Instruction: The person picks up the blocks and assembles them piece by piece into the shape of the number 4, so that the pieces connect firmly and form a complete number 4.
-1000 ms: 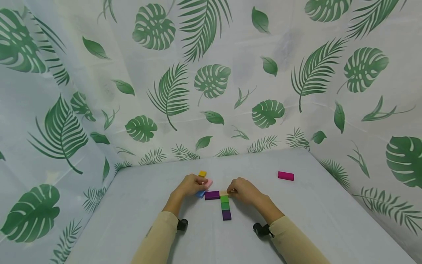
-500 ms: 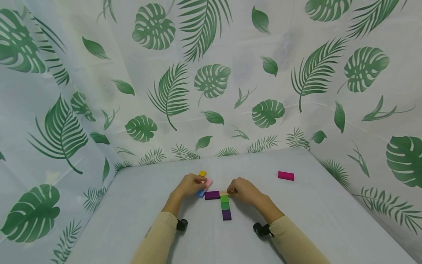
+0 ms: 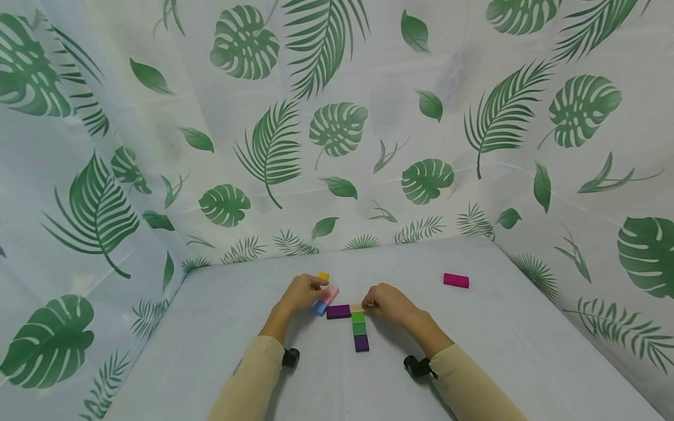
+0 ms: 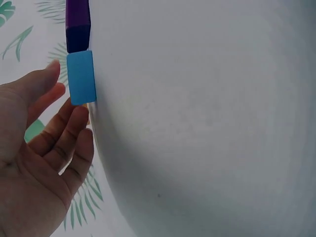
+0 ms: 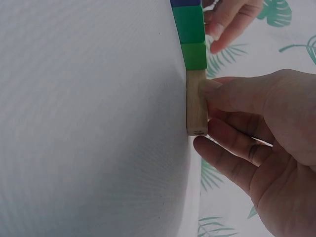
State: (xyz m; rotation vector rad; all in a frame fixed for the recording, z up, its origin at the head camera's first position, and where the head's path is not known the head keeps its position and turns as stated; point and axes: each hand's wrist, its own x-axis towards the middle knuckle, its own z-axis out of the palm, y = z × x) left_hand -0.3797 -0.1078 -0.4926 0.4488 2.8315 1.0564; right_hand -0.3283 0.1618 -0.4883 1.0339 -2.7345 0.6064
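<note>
1. The pale oblong wooden block (image 5: 196,111) sat pinched in the right hand (image 3: 389,304); its end bore a dark mark (image 5: 198,132), unreadable.
2. By the left hand (image 3: 302,294), thumb and fingers apart, lay one pink rectangular block (image 3: 332,293), one blue block (image 3: 319,307) and one yellow block (image 3: 323,275), partly hidden.
3. Two purple rectangular blocks (image 3: 339,312) lay between the hands.
4. One magenta oblong block (image 3: 456,280) lay well right of the right hand.

The head view looks forward and down from the near side. Both wrist views, low and close, face the far side, tipped sideways; the left shares the blue block (image 4: 81,77) with the head view, the right the wooden block (image 5: 195,111).
</note>
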